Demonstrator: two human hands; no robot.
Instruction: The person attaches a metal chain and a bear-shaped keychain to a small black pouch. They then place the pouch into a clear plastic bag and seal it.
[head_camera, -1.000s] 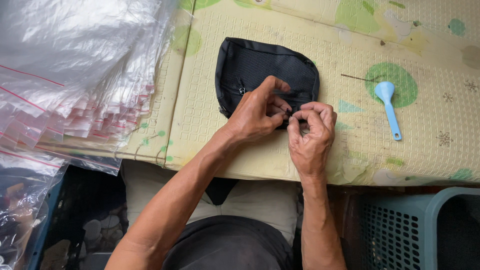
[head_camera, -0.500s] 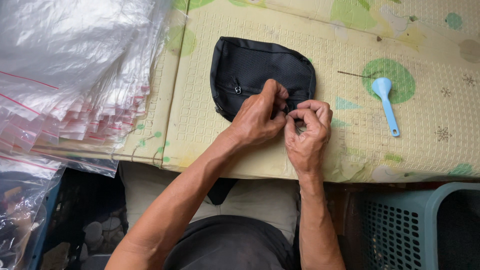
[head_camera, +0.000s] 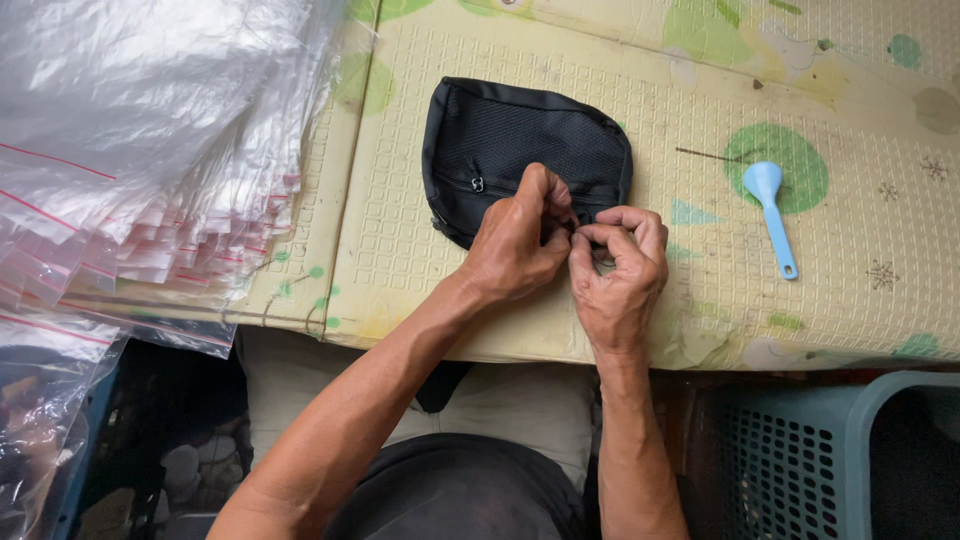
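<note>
Mat (head_camera: 500, 330): pouch (head_camera: 520, 150) under both grips

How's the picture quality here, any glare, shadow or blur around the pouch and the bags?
Head view: soft, even light, sharp overall; the plastic bags show white sheen; the black pouch reads dark but its mesh shows; both hands, left and right, are crisp, casting only faint shadows.

Black fabric pouch (head_camera: 520, 150): small, rounded-rectangular, with a mesh front panel and a zipper line crossing its face; a small metal zipper pull is showing at the left end of that line. It is lying flat on the cream, embossed counter (head_camera: 420, 270), its long side running left to right, tilted slightly. Its lower right edge is sitting beneath the left hand (head_camera: 515, 240) and right hand (head_camera: 615, 275), whose fingertips are pinching it there.
</note>
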